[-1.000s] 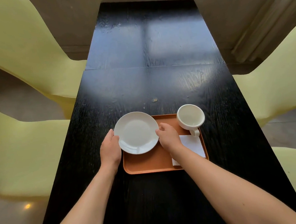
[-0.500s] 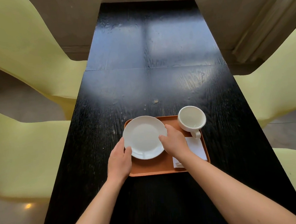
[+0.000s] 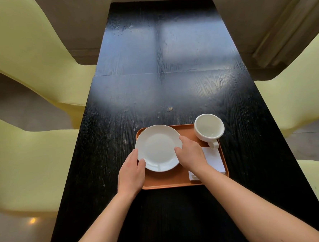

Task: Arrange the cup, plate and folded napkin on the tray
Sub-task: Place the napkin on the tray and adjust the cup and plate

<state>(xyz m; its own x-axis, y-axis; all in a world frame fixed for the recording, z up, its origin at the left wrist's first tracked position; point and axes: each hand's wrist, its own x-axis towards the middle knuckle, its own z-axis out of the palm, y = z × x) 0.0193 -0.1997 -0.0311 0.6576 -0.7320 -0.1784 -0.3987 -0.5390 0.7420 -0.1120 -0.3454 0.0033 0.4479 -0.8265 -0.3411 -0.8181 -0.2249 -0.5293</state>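
A round white plate [image 3: 157, 147] is over the left half of the orange tray [image 3: 168, 182], its left rim reaching slightly past the tray's edge. My left hand [image 3: 132, 171] grips the plate's near-left rim, and my right hand [image 3: 191, 152] grips its right rim. A white cup [image 3: 208, 129] stands at the tray's far right corner, handle toward me. A folded white napkin [image 3: 213, 159] lies on the tray's right side, partly hidden under my right wrist.
The tray rests on a long black wooden table [image 3: 162, 83]. Pale yellow chairs [image 3: 26, 157] flank the table on both sides. A small crumb [image 3: 169, 109] lies on the table beyond the tray.
Both hands have carried the plate to the right, from hanging off the tray's left edge to lying over the tray's left half. Cup and napkin have stayed put.
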